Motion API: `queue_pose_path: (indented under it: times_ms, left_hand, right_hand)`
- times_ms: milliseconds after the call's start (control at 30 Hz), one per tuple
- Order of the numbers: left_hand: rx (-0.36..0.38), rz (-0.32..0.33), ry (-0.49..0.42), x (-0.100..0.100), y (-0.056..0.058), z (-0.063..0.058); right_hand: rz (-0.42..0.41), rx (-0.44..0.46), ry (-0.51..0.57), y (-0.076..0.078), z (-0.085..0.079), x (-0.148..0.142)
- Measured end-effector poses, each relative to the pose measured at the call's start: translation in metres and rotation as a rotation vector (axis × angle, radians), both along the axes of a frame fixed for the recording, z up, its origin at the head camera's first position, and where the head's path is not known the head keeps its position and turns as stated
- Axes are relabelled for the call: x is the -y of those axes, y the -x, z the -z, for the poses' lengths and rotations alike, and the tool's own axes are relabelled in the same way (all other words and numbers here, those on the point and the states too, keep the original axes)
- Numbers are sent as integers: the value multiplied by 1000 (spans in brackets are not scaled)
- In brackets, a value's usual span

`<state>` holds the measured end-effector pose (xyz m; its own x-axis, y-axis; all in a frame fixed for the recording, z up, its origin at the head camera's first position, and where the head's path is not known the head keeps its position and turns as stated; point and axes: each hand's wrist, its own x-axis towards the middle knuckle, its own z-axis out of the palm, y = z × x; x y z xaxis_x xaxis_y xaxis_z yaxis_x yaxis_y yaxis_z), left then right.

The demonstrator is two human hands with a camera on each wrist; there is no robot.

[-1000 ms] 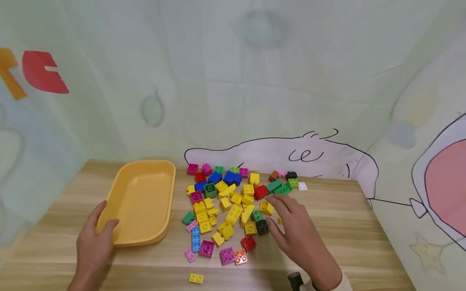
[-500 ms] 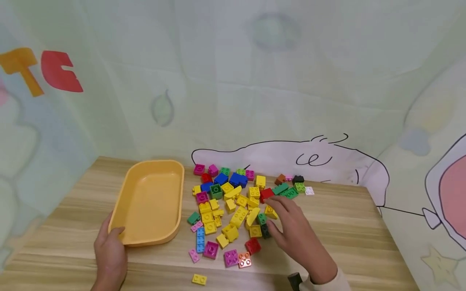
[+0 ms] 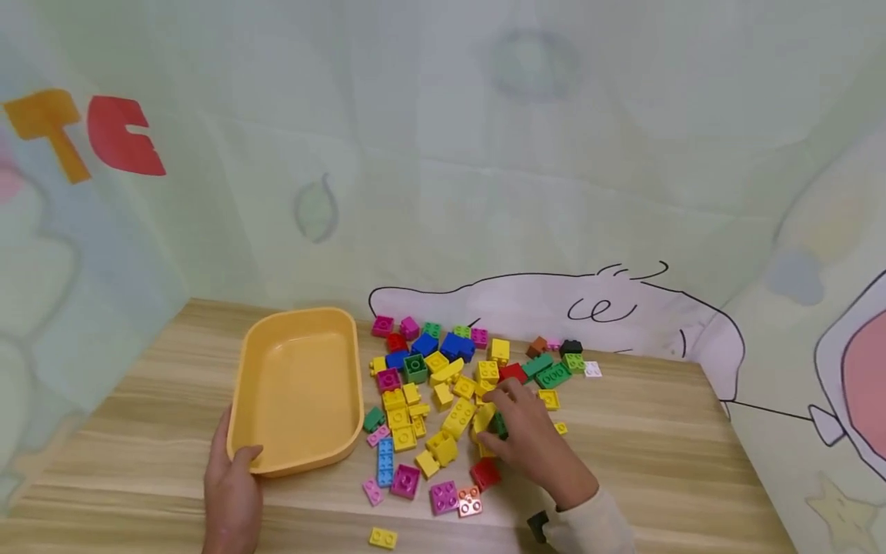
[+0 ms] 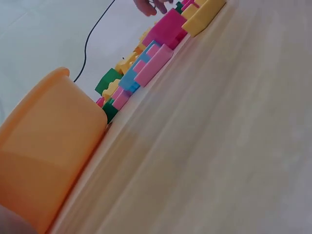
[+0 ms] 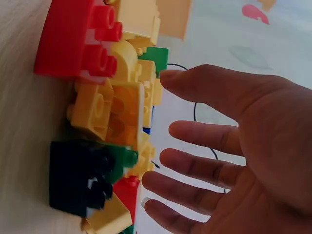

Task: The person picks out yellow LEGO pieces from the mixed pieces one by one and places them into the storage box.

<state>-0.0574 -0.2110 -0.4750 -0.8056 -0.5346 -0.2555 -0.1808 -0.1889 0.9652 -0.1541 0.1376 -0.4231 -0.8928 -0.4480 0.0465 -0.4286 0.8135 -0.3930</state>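
My left hand [image 3: 234, 492] holds the near left corner of a shallow yellow-orange tray [image 3: 298, 400], thumb over the rim. The tray's outer wall [image 4: 53, 141] fills the left of the left wrist view. My right hand [image 3: 529, 431] is over the right side of a spread of toy building bricks. In the right wrist view its fingers [image 5: 187, 163] are spread and nothing lies between them and the thumb. Close to them are a black brick [image 5: 73, 175], a yellow brick [image 5: 127, 109] and a red brick [image 5: 68, 44]. Part of the spread is hidden under this hand.
Blue bricks [image 3: 457, 346] and magenta bricks lie toward the back. A light blue brick [image 3: 385, 462] lies just right of the tray. One yellow brick [image 3: 383, 537] sits apart near the front. A printed cloth [image 3: 429, 192] hangs behind the wooden table [image 3: 124, 462].
My right hand has moved left, further over the bricks. My left hand has moved right with the tray, which now sits slightly nearer the bricks. The head view has turned a little.
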Motion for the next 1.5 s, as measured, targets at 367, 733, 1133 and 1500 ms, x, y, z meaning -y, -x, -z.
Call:
queue_pose_path:
  times_ms: [367, 733, 1133, 1500]
  left_hand:
    - [0, 81, 52, -13, -1, 1]
    - [6, 116, 73, -17, -2, 1]
    - [17, 120, 92, -16, -4, -2]
    - [-47, 101, 111, -11, -8, 2]
  right_hand:
    - [9, 56, 5, 0, 10, 0]
    - [-22, -133, 62, -5, 2, 2]
    - [-259, -183, 358, -24, -44, 68]
    - [-368, -144, 354, -26, -28, 123]
